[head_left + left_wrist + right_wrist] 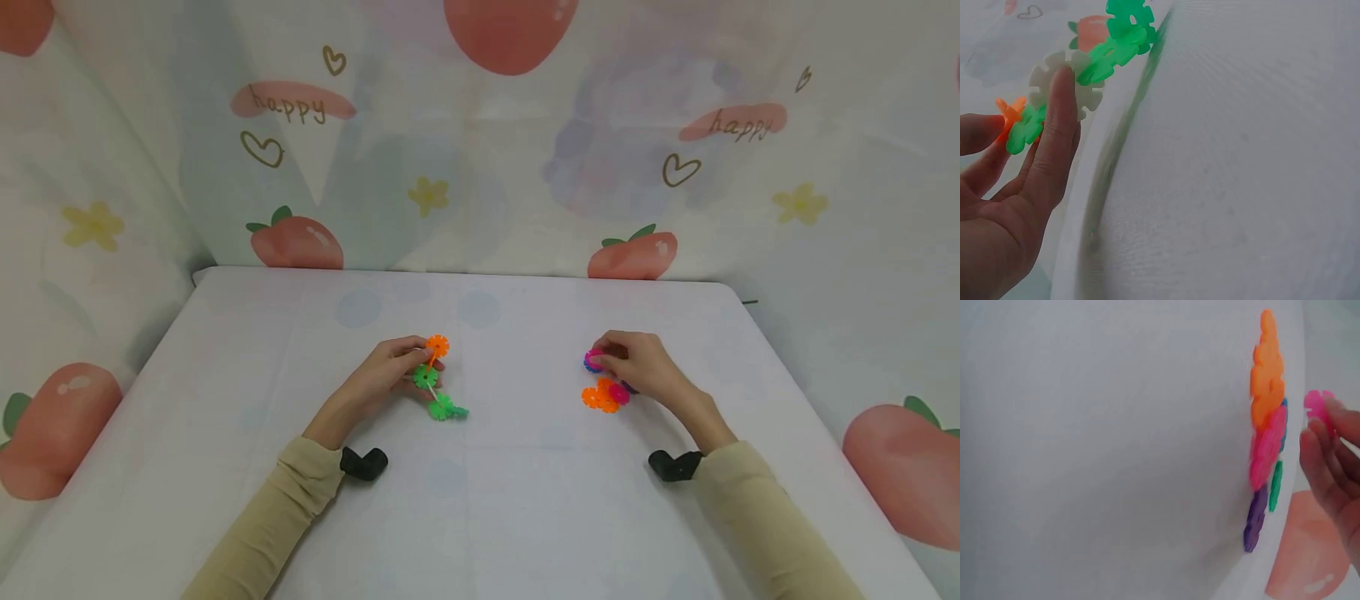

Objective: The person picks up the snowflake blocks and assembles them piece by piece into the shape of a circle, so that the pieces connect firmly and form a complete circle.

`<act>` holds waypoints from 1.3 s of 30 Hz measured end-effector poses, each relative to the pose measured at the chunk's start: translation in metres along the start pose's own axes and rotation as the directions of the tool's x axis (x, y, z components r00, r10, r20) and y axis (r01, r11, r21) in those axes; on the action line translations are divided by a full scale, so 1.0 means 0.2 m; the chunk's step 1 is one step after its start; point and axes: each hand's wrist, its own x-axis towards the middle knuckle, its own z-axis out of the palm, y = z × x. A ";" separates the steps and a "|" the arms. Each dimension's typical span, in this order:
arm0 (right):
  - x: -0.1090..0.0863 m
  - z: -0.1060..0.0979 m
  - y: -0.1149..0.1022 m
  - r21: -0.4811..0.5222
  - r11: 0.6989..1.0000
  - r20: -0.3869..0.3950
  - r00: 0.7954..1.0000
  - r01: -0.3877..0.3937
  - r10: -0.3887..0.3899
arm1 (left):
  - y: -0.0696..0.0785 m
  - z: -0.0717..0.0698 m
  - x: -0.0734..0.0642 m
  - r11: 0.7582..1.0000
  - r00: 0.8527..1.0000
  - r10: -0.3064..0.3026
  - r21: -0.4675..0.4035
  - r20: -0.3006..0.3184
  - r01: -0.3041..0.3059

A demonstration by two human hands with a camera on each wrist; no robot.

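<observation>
My left hand [390, 368] holds a chain of interlocking snowflake discs [426, 377] above the table. In the left wrist view, its thumb touches the orange disc [1014, 110] at one end, and a finger lies against the white disc [1041, 81]. Green discs [1119, 50] form the far end. My right hand [643, 365] pinches a pink snowflake disc [1318, 404] between thumb and fingertips, above a small pile of loose discs. Orange discs [606, 397], pink, purple [1255, 519], green [1276, 486] and blue ones lie in that pile.
A white cloth covers the table [510, 500], which ends at a back edge before a printed curtain [480, 167]. Black wrist pieces [365, 464] stick out from both cuffs. The two hands are well apart.
</observation>
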 end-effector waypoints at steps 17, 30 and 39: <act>0.13 0.18 -0.33 0.237 0.958 0.034 0.985 0.159 -0.171 | 0.00 0.00 0.00 0.999 0.999 -0.013 0.052 0.037 0.011; 0.27 0.30 -0.55 0.287 0.918 0.003 0.958 0.273 -0.286 | 0.01 0.03 0.00 0.998 1.000 -0.017 0.060 0.027 0.015; 0.31 0.36 -0.62 0.289 0.885 -0.032 0.927 0.365 -0.373 | 0.00 0.05 0.01 0.998 0.999 0.002 0.059 0.033 -0.004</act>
